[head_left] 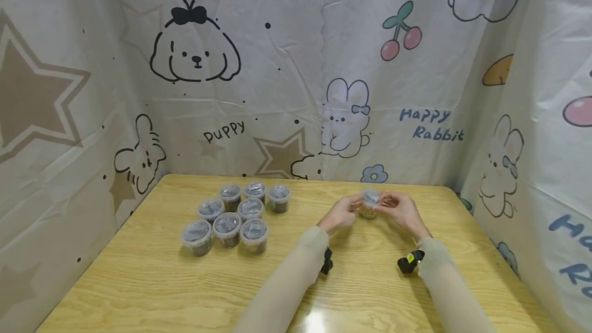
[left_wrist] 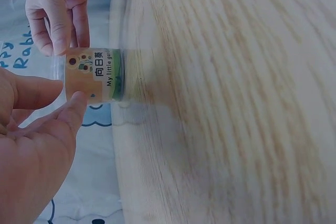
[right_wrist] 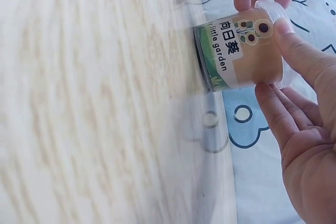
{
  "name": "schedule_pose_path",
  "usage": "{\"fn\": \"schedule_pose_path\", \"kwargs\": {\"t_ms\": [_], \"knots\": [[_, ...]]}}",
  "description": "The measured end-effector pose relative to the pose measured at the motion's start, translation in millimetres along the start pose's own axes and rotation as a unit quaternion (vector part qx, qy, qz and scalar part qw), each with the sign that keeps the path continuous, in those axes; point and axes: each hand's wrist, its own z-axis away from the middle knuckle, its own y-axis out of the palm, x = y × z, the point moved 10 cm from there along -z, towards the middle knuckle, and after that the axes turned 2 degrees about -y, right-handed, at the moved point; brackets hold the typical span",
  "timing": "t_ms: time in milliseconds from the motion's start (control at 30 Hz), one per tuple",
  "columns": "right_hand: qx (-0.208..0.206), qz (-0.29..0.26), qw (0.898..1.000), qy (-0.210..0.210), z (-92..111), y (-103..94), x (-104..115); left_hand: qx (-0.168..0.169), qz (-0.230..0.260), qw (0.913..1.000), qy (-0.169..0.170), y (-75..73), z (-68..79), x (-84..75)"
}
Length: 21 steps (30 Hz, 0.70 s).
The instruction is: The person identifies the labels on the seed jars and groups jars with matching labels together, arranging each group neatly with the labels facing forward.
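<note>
Toward the right rear of the table, both hands hold one lidded clear plastic cup (head_left: pixel 368 210). Its label (left_wrist: pixel 89 74) is orange and green, reads "My little garden" and shows sunflowers. The left hand (head_left: pixel 341 214) grips the cup from the left, thumb and fingers near the lid. From the right, the right hand (head_left: pixel 401 213) pinches the rim end; its thumb (right_wrist: pixel 304 59) lies at the lid edge (right_wrist: pixel 278 17) and a fingertip touches the opposite side. The cup stands upright at the tabletop; whether its base touches the wood is hard to tell.
Several similar lidded cups (head_left: pixel 226 228) with dark contents stand grouped on the left half of the wooden table (head_left: pixel 152 292). Printed fabric (head_left: pixel 277 66) hangs behind the table and along both sides. A black wrist camera (head_left: pixel 409 262) is strapped at the right sleeve.
</note>
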Motion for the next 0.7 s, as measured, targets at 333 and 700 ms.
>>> {"fn": "schedule_pose_path", "kwargs": {"t_ms": [333,700], "knots": [[0.005,-0.013,1.000,0.005,2.3,3.9,-1.8,0.002,-0.017,0.9998,0.002,1.5,-1.8,1.1],[0.005,0.007,1.000,0.007,6.0,-5.9,5.6,-0.002,-0.133,0.9911,-0.004,-9.1,3.7,-3.6]]}}
